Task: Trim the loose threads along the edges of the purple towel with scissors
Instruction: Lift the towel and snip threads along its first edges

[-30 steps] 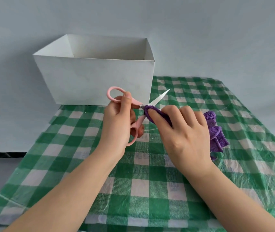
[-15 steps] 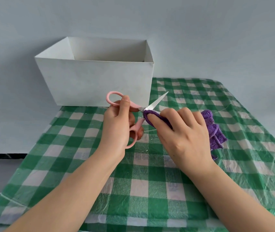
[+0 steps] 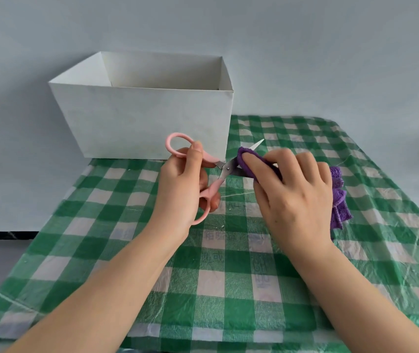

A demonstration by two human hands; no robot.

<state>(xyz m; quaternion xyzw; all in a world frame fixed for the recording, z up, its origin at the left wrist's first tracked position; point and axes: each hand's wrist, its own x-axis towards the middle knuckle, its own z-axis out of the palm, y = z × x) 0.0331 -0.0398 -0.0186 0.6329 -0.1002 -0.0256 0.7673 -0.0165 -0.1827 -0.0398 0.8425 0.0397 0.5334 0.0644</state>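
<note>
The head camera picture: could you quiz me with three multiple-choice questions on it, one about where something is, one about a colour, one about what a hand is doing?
1. Where does the white box stand?
A. at the far left of the checked cloth, against the wall
B. at the cloth's near edge
C. on the right hand

2. What colour are the handles of the scissors?
A. blue
B. pink
C. black

3. What is the right hand doing?
A. lying flat and empty on the cloth
B. holding the scissors
C. holding the purple towel up to the blades

Answers:
1. A: the box sits beyond both hands, at the far left of the green checked cloth.
2. B: both loops are pink, held in the left hand.
3. C: its fingers curl round a fold of towel at the blades.
</note>
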